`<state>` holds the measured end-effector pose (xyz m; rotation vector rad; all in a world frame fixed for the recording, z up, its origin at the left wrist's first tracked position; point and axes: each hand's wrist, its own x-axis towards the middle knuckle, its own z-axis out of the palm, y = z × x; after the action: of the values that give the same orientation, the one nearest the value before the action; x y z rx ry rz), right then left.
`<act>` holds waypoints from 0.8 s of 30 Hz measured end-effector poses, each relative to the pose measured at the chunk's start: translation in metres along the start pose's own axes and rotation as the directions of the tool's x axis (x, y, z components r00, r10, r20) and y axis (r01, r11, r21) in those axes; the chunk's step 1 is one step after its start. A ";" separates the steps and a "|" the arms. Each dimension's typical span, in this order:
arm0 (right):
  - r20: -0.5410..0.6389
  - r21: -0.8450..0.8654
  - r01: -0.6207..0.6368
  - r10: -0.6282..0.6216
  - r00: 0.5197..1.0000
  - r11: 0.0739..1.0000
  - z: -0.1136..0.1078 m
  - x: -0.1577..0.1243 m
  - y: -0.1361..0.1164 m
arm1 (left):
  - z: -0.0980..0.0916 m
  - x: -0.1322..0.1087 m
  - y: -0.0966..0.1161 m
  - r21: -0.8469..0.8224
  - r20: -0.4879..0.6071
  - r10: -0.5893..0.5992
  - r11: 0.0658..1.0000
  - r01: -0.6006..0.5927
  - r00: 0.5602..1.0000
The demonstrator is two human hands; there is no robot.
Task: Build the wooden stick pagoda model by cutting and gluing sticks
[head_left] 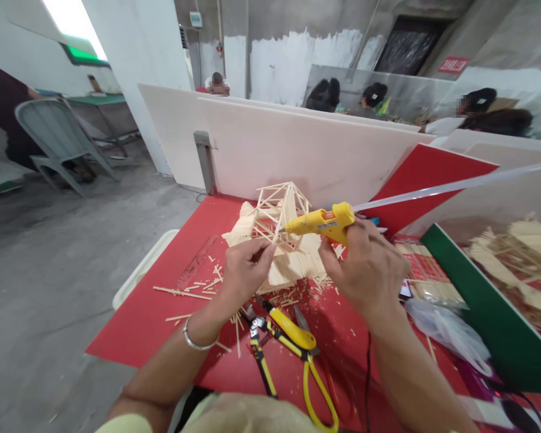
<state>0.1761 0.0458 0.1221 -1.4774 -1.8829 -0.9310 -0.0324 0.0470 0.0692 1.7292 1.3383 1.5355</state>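
Observation:
My right hand is wrapped around a yellow hot glue gun with a clear glue stick jutting from its back. The nozzle points left, close to the fingertips of my left hand. That hand pinches a thin wooden stick at the front of a small house-like model made of pale sticks. Around the model's open frame spreads a base of sticks laid side by side; the glue gun partly covers the frame.
Below my hands lie pliers, yellow-handled scissors and a yellow cutter on the red table. Stick scraps are scattered left. A plastic bag and green board stand right; white panels rise behind. Several people sit beyond.

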 end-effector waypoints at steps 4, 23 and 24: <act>-0.017 -0.022 0.001 -0.001 1.000 1.000 0.000 0.001 0.001 | 0.000 0.002 -0.002 -0.366 0.146 -0.271 0.879 0.306 0.952; -0.051 -0.001 0.060 -0.060 0.997 0.998 -0.004 0.003 0.000 | 0.000 0.008 0.002 -0.658 0.407 -0.404 0.492 0.570 0.819; -0.051 0.002 0.066 -0.066 0.997 0.998 -0.004 0.003 0.000 | 0.000 0.008 0.002 -0.659 0.405 -0.400 0.496 0.565 0.822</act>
<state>0.1753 0.0448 0.1270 -1.3840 -1.9059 -0.9863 -0.0327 0.0532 0.0749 0.8191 0.7664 1.2517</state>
